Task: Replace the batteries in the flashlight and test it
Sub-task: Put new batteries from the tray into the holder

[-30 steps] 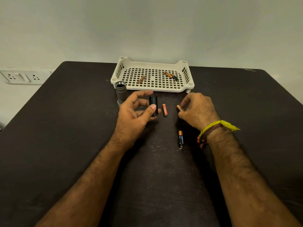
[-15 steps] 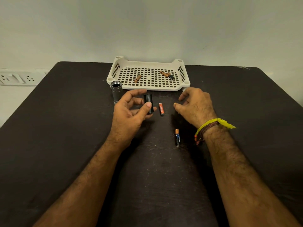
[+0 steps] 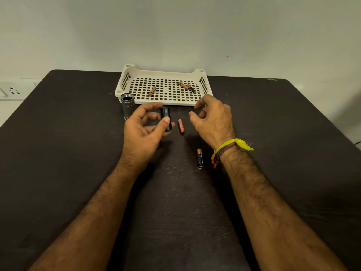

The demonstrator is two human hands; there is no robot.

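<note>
- Left hand [image 3: 145, 130]: holds a black battery holder [image 3: 166, 118] upright between thumb and fingertips, raised above the dark desk [image 3: 58, 153], left of centre.
- Right hand [image 3: 213, 119]: empty, fingers loosely curled and parted, hovering over the desk to the right of the holder; nothing is gripped. Yellow and dark threads [image 3: 230, 148] circle its wrist.
- Flashlight body [image 3: 128, 105]: a grey metal tube standing on end, threaded open mouth up, just left of the left hand and touching or nearly touching the near left corner of the tray.
- Orange battery [image 3: 181, 126]: lies flat on the desk between the two hands, just right of the holder.
- Black and copper battery [image 3: 199, 158]: lies flat nearer the person, close beside the right wrist, copper end pointing far.
- White slotted tray [image 3: 136, 72]: sits at the far middle of the desk. One brown battery [image 3: 152, 91] lies in its left half; two more batteries [image 3: 187, 87] lie together in its right half.
- Wall socket [image 3: 11, 90]: on the wall at far left.
</note>
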